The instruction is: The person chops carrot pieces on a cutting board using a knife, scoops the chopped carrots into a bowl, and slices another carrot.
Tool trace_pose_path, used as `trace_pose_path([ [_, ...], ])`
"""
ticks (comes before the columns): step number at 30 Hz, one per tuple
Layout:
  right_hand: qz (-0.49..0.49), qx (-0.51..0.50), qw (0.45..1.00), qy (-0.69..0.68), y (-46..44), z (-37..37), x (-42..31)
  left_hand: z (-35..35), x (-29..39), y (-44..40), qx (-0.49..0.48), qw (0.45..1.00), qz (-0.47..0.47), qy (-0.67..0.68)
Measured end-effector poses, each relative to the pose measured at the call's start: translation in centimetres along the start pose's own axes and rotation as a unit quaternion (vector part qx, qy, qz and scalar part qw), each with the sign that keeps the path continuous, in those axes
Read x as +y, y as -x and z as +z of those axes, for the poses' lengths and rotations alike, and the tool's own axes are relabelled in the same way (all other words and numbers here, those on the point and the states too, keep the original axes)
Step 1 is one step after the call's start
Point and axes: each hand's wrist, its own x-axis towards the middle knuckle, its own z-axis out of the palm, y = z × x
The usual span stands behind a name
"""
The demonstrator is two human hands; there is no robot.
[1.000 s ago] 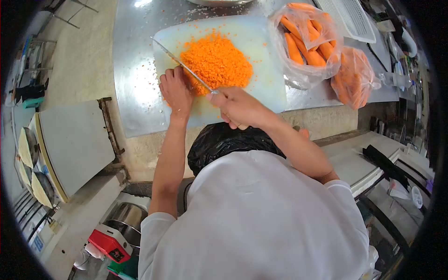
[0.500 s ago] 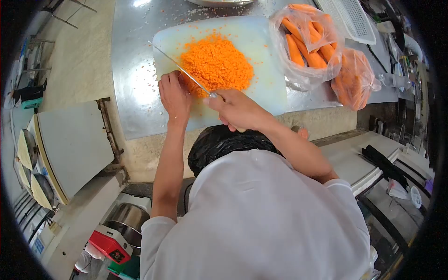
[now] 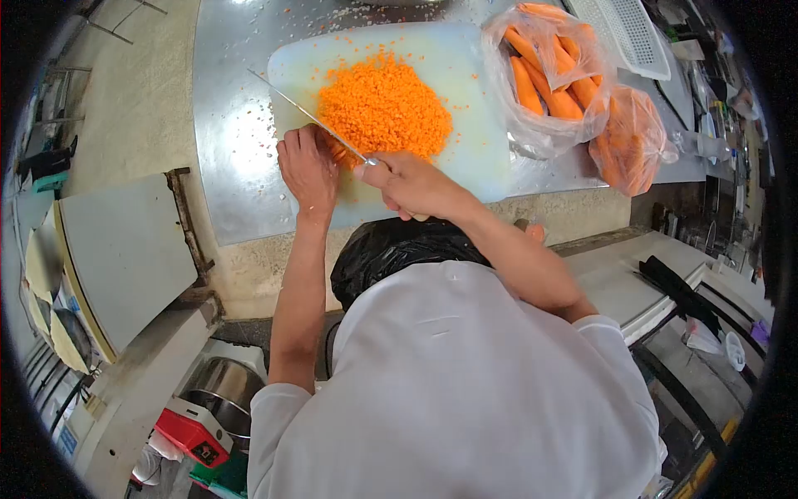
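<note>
My right hand (image 3: 417,185) is wrapped round the handle of a knife (image 3: 306,112). Its long blade slants up to the left, along the near-left edge of a heap of finely chopped carrot (image 3: 384,106). Close on the left of the blade, my left hand (image 3: 308,173) has its fingers curled down on a cut piece of carrot (image 3: 339,153), mostly covered by the hand and blade. All this rests on a pale cutting board (image 3: 480,162), where orange crumbs lie scattered round the heap.
Beside the board, an open plastic bag (image 3: 544,83) holds several whole carrots, and a tied bag of carrots (image 3: 628,145) sits to its right. A white perforated basket (image 3: 629,37) stands at the back right of the steel table (image 3: 229,150). A black plastic bag (image 3: 399,248) hangs below the near edge.
The whole view has shifted slightly. Both hands keep their places at the heap, and the knife blade still lies beside the left fingers at a similar slant.
</note>
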Motion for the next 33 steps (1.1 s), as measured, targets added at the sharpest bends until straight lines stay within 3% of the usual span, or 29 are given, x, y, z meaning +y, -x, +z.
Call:
trace_pose_path([
  [4,0.021,-0.004,0.999,-0.026,1.8,0.6,-0.5,-0.6,0.4,0.2,-0.038,0.998,-0.023,-0.037],
  [12,0.026,0.0,0.999,-0.024,2.2,0.7,-0.8,-1.1,0.0,0.9,-0.036,0.999,-0.011,-0.023],
  [15,-0.023,-0.007,1.0,-0.008,-0.3,0.9,0.5,-1.3,0.3,0.9,-0.034,0.999,-0.001,-0.017],
  [18,0.022,-0.018,1.0,0.006,1.5,0.3,-1.2,-1.7,0.0,1.2,-0.025,1.0,0.001,-0.008],
  [33,0.015,-0.029,0.999,0.008,0.0,0.7,0.2,-1.8,-0.4,2.0,-0.03,0.999,-0.021,0.006],
])
